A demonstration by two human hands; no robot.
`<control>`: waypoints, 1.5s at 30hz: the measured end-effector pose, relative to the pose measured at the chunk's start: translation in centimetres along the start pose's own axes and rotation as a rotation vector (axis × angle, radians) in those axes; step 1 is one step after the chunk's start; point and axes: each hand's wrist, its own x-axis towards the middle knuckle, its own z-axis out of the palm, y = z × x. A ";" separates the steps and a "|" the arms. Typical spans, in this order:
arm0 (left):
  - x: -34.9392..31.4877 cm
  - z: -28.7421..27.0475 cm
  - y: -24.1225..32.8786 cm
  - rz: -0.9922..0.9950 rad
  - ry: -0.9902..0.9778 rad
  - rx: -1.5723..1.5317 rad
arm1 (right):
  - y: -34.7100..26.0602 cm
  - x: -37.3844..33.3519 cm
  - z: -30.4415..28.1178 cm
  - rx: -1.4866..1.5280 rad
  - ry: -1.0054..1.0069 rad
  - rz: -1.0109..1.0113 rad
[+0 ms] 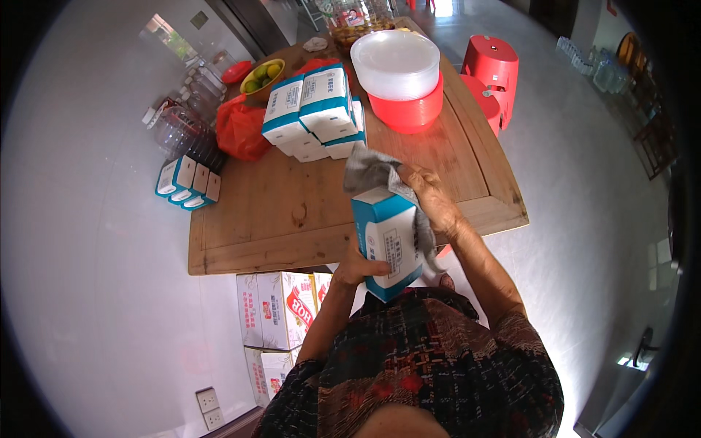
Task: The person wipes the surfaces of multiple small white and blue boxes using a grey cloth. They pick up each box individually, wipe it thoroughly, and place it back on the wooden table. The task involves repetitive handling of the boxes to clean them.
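Teal-white packet (391,237), right edge behind cloth (373,171)

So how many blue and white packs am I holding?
1: the pack in your left hand, against the grey cloth in your right hand. Other packs are stacked on the table; some may be hidden.

Cloth (371,172): was matt, rough-looking fabric
Held packet (396,235): looked smooth
Desk (332,212): was grained wood
Bag (241,131): was crinkled, glossy plastic
Stool (493,64): was shiny plastic
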 end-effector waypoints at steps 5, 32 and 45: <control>0.4 -1.9 -1.2 0.041 0.295 -0.221 | 2.0 -1.4 2.7 -0.218 0.154 -0.170; 3.3 -1.0 -0.5 0.234 0.357 -0.333 | 1.7 0.4 1.0 -0.082 -0.017 -0.059; 7.2 3.2 -3.2 0.149 0.417 -0.340 | 0.2 4.2 -5.0 -0.668 0.054 -0.658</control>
